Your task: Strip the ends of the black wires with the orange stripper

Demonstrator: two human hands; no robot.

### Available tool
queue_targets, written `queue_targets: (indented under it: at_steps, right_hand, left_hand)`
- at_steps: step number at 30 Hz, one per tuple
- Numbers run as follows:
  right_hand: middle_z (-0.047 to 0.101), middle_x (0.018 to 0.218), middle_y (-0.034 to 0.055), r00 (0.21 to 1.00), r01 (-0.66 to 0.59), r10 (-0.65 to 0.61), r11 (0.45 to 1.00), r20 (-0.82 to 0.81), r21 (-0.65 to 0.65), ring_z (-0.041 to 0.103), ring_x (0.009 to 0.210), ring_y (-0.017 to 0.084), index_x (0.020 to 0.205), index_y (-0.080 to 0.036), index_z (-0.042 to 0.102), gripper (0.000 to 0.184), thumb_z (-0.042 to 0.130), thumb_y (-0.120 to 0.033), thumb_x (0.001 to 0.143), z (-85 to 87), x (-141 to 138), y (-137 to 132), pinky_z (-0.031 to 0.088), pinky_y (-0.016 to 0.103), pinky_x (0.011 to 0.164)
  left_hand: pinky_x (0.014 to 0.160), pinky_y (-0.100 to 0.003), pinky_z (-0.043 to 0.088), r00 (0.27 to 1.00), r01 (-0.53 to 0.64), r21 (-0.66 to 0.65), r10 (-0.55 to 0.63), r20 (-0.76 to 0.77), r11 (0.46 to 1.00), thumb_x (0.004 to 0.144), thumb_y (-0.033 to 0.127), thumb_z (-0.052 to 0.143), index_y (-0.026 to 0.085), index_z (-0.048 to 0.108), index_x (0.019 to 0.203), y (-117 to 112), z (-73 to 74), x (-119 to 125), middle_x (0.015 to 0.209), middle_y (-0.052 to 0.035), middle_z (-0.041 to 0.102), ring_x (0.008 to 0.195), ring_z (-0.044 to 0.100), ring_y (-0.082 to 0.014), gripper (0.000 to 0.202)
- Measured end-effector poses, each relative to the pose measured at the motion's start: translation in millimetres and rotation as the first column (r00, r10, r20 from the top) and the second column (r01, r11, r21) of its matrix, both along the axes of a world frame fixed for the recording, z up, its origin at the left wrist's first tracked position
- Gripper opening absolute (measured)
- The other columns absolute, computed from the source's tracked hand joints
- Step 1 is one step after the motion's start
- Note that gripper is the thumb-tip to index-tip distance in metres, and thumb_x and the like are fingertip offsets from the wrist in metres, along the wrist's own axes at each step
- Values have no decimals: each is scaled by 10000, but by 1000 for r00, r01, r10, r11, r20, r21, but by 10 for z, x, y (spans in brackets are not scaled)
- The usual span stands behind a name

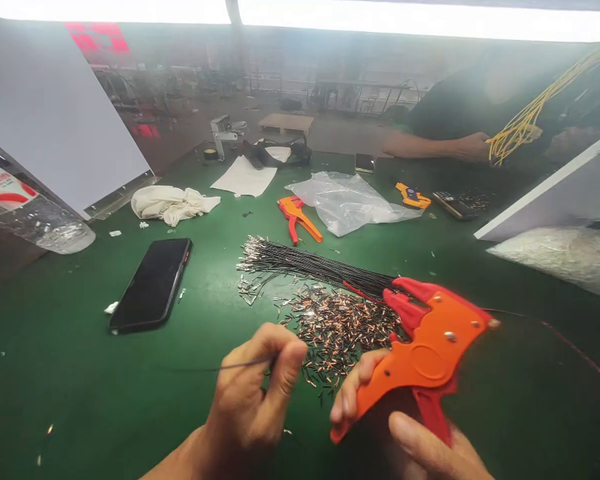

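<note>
Between the thumb and fingers of my left hand (257, 387) a thin dark wire (205, 369) is pinched, its length trailing to the left. My right hand (430, 447) grips an orange and red wire stripper (420, 353) by its handles, its red jaws pointing up and left and standing apart. Left hand and stripper do not touch. Behind the stripper's jaws lies a bundle of black wires (320, 263) with metal terminals at the left ends. A heap of short wire scraps (347, 327) with copper ends spreads just beyond my hands.
A black phone (153, 283) lies left, near a white cloth (173, 203) and a plastic bottle (30, 200). Farther back are a second wire stripper (300, 219), a clear plastic bag (353, 200) and a yellow tool (411, 196). Across the table a person holds yellow wires (523, 130).
</note>
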State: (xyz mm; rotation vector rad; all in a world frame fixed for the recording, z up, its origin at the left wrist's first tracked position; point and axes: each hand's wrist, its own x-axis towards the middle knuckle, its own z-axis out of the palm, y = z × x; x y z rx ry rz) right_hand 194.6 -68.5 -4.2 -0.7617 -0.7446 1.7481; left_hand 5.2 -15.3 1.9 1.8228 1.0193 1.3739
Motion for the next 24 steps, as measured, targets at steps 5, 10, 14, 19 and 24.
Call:
queue_targets:
  at_steps: [5,10,14,19,24]
  right_hand:
    - [668,1074,-1,827,281,-340,940,447,195,590,1004,220,1091,-360,632,169,626,-362,922,16,69,24,445,343,957]
    - [600,982,-41,814,218,-301,951,497,219,551,969,189,1080,-393,586,145,607,-409,938,-2,7,-13,430,310,938]
    - [591,950,-50,834,188,-268,960,482,207,560,938,168,1079,-397,585,130,594,-377,951,23,-9,-16,456,282,914]
    - [578,930,-48,794,112,-270,946,545,305,581,902,141,1056,-372,585,200,542,-214,942,22,45,-5,481,233,880]
    - [572,899,-42,740,92,-321,919,591,384,597,841,112,1052,-330,563,253,504,-121,922,1,41,0,514,170,833]
  left_hand:
    - [521,-202,364,962,209,200,-165,-217,957,1006,170,447,195,491,827,-53,-82,111,631,47,466,547,435,-82,186]
    - [530,-215,351,949,239,174,-192,-249,955,1001,159,446,193,494,828,-104,-138,146,637,41,453,559,419,-92,183]
    - [532,-206,348,951,233,174,-187,-247,957,993,137,454,192,505,841,-111,-140,143,640,47,455,559,419,-88,170]
    - [528,-232,326,922,288,181,-221,-319,941,975,106,439,198,465,785,-132,-151,174,626,43,441,560,380,-102,213]
    - [525,-250,309,916,299,219,-215,-338,929,972,92,436,189,482,785,-137,-162,186,608,34,447,561,375,-111,216]
